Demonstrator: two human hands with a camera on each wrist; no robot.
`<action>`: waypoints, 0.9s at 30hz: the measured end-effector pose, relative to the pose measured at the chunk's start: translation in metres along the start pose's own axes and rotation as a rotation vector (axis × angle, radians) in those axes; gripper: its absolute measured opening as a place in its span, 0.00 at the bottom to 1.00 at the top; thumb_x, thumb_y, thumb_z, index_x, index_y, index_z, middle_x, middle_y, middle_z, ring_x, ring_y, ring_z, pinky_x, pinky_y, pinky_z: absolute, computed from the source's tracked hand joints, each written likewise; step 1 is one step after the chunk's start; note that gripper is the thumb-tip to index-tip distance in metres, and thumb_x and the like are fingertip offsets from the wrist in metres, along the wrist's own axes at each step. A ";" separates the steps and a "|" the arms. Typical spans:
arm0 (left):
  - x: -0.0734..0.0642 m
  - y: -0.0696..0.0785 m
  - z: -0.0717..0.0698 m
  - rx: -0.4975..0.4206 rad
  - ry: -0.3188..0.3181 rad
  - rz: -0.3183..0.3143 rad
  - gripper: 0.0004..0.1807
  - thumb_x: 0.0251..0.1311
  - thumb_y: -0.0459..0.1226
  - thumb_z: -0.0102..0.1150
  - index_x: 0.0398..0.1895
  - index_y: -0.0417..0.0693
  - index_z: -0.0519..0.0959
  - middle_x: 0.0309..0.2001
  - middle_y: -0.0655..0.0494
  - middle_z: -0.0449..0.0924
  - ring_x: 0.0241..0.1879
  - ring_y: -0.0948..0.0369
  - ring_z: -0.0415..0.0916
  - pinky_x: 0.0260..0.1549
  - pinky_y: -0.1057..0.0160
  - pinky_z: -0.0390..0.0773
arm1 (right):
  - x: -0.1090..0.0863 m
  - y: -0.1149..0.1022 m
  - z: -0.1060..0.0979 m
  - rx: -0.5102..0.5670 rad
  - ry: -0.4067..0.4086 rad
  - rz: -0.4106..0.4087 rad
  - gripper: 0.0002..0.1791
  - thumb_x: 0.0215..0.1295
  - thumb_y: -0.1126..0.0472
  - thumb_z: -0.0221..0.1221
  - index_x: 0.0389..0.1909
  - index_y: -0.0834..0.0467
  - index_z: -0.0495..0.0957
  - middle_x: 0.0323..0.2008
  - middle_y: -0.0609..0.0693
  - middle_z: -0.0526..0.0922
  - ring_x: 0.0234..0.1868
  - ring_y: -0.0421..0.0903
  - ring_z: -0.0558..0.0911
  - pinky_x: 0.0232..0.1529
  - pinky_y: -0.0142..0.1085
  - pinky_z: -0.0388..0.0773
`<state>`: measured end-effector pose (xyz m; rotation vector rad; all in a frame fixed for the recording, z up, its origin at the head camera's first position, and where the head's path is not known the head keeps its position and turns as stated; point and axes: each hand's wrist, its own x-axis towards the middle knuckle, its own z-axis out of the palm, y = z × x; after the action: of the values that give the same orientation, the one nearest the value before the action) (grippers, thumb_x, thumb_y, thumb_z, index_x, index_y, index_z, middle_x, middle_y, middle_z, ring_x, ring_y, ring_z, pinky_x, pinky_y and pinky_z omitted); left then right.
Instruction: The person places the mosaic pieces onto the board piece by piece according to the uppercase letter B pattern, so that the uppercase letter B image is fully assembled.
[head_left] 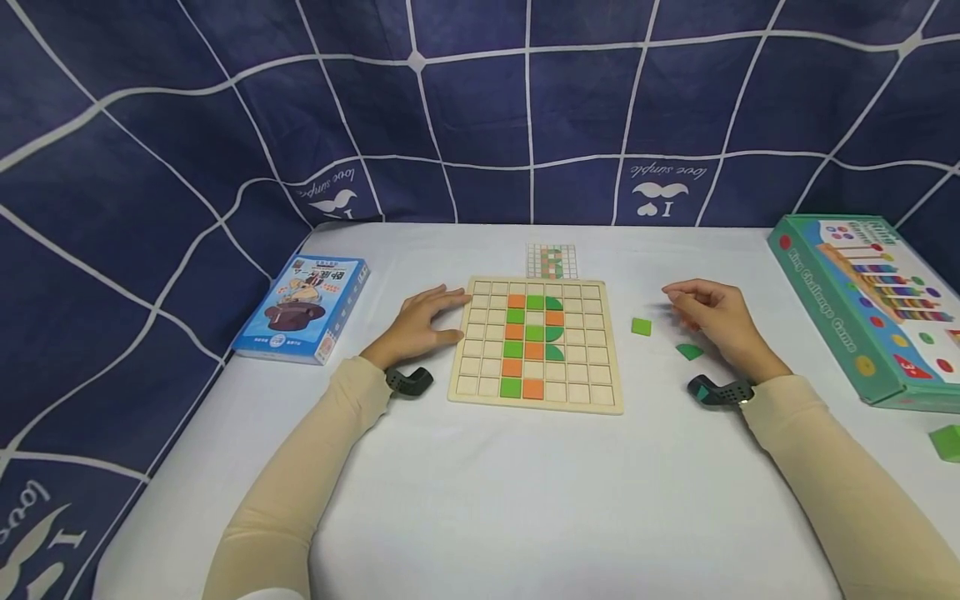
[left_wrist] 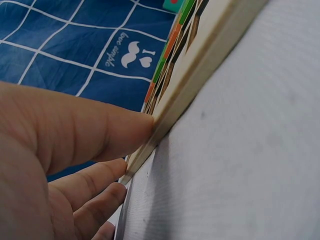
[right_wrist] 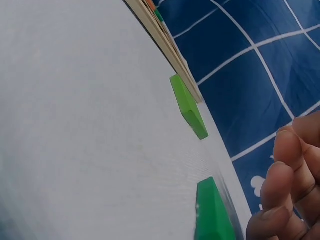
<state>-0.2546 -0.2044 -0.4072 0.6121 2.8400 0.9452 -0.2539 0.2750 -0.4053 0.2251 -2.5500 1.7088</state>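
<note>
A square wooden grid board (head_left: 536, 405) lies on the white table, with orange, light-green and dark-green pieces set in several of its cells. At its left edge rests my left hand (head_left: 420, 327), fingers extended and spread; the thumb (left_wrist: 125, 131) touches the side of the board. To the right of the board, my right hand (head_left: 708, 317) hovers with loosely bent fingers and nothing visible in them. Below and left of it are a light-green square piece (head_left: 641, 327) and a dark-green quarter-round piece (head_left: 690, 352). A pattern card (head_left: 551, 261) lies just beyond the board.
On the far left is a blue box (head_left: 300, 308) with a pot picture. A large green game box (head_left: 870, 317) sits at the right, and a green block (head_left: 947, 442) lies near the right edge. Dark blue checked cloth (head_left: 480, 108) hangs behind the table.
</note>
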 end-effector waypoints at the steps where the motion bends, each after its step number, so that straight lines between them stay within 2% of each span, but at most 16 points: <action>1: 0.000 0.000 0.000 0.001 0.000 0.000 0.38 0.65 0.41 0.68 0.79 0.45 0.73 0.83 0.49 0.64 0.86 0.46 0.48 0.83 0.41 0.41 | 0.000 0.001 -0.001 0.003 -0.004 0.008 0.10 0.81 0.61 0.61 0.53 0.59 0.87 0.30 0.39 0.84 0.27 0.37 0.77 0.26 0.25 0.76; 3: 0.000 0.001 0.000 0.002 -0.002 -0.002 0.38 0.65 0.41 0.68 0.79 0.45 0.73 0.83 0.49 0.64 0.86 0.46 0.48 0.83 0.41 0.41 | 0.000 0.003 -0.001 0.005 -0.013 0.019 0.08 0.81 0.61 0.61 0.51 0.54 0.87 0.30 0.38 0.85 0.27 0.37 0.77 0.27 0.25 0.76; 5: -0.001 0.001 0.000 0.000 -0.001 -0.005 0.38 0.65 0.41 0.68 0.79 0.46 0.73 0.83 0.49 0.64 0.86 0.46 0.48 0.83 0.41 0.41 | 0.000 0.004 -0.001 0.000 -0.022 0.028 0.08 0.81 0.61 0.61 0.52 0.53 0.87 0.31 0.37 0.85 0.27 0.36 0.77 0.27 0.25 0.77; 10: -0.001 0.001 0.000 -0.003 0.000 -0.011 0.37 0.65 0.41 0.67 0.79 0.46 0.73 0.83 0.49 0.64 0.86 0.46 0.47 0.83 0.41 0.41 | 0.001 0.003 0.000 -0.059 -0.052 0.046 0.16 0.82 0.60 0.59 0.60 0.68 0.82 0.33 0.36 0.83 0.29 0.37 0.76 0.27 0.26 0.76; 13: -0.001 0.001 0.000 -0.005 0.000 -0.008 0.37 0.65 0.41 0.67 0.79 0.45 0.73 0.83 0.49 0.64 0.86 0.46 0.48 0.83 0.41 0.41 | 0.001 0.001 0.002 -0.137 -0.093 0.056 0.20 0.81 0.58 0.60 0.63 0.69 0.82 0.36 0.37 0.82 0.31 0.38 0.75 0.29 0.27 0.75; 18: -0.001 0.000 0.000 -0.003 0.000 -0.009 0.37 0.65 0.41 0.67 0.79 0.46 0.73 0.83 0.49 0.64 0.86 0.46 0.47 0.83 0.41 0.40 | 0.001 -0.003 0.005 -0.274 -0.170 0.043 0.19 0.76 0.58 0.66 0.59 0.67 0.85 0.42 0.46 0.83 0.37 0.43 0.74 0.34 0.29 0.73; 27: 0.000 0.001 0.000 -0.001 -0.004 -0.010 0.38 0.65 0.41 0.67 0.79 0.46 0.72 0.83 0.49 0.63 0.86 0.46 0.47 0.83 0.40 0.40 | 0.002 -0.007 0.002 -0.369 -0.235 0.011 0.24 0.66 0.59 0.75 0.57 0.69 0.85 0.44 0.55 0.84 0.36 0.44 0.72 0.34 0.31 0.70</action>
<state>-0.2543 -0.2041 -0.4066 0.5982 2.8357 0.9432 -0.2548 0.2705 -0.3989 0.4096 -2.9762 1.2432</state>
